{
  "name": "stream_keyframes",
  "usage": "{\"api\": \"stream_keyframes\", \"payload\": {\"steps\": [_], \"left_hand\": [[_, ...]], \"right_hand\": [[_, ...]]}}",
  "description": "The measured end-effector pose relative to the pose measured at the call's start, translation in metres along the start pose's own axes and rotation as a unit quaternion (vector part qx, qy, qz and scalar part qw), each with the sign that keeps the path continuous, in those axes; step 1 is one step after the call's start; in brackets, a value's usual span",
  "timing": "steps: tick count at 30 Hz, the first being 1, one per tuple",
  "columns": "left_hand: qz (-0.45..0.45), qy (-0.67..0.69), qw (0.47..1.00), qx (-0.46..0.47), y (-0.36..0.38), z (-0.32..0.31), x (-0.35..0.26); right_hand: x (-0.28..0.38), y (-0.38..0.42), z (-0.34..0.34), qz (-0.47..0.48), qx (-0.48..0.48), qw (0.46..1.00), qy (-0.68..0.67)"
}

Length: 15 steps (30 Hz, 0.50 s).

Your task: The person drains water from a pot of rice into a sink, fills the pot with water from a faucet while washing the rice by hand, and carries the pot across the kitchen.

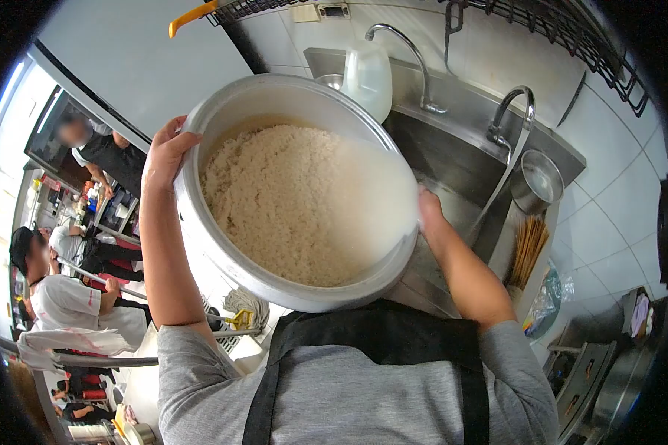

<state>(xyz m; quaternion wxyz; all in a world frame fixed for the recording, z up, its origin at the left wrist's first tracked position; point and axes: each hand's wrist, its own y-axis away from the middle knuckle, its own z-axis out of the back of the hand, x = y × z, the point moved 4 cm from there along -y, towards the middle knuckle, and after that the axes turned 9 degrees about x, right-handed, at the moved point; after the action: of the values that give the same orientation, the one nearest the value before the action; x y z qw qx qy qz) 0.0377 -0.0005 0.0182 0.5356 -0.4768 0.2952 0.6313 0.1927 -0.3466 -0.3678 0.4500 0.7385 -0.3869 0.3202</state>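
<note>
A large silver metal pot (189,178) is tilted toward the sink on the right. Wet rice (274,196) fills its left part, and cloudy white water (375,200) has gathered at the right, reaching the rim. My left hand (169,148) is closed round the pot's upper left rim. At the right rim, my right hand (432,211) grips the pot, its fingers partly hidden behind the wall. Beyond the pot lies a steel sink (453,144), where water runs from the right tap (523,100).
A translucent jug (367,78) stands behind the pot. Right of the sink are a metal container (538,182) and a bundle of thin sticks (528,248). Several people work at the left, one in a white shirt (67,300). A mop (246,305) is below the pot.
</note>
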Motion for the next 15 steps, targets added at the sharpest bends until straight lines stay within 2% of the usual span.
{"api": "stream_keyframes", "payload": {"steps": [5, 8, 15], "left_hand": [[0.000, 0.005, 1.000, 0.010, 0.003, -0.005, -0.007], [0.003, -0.022, 1.000, -0.008, 0.008, -0.010, -0.015], [-0.017, -0.021, 1.000, -0.003, 0.004, -0.006, -0.011]], "right_hand": [[0.006, 0.018, -0.010, 0.011, 0.016, 0.997, -0.070], [-0.017, -0.007, 0.002, 0.009, 0.031, 0.994, -0.108], [0.004, 0.029, -0.011, 0.005, -0.007, 0.998, -0.070]]}}
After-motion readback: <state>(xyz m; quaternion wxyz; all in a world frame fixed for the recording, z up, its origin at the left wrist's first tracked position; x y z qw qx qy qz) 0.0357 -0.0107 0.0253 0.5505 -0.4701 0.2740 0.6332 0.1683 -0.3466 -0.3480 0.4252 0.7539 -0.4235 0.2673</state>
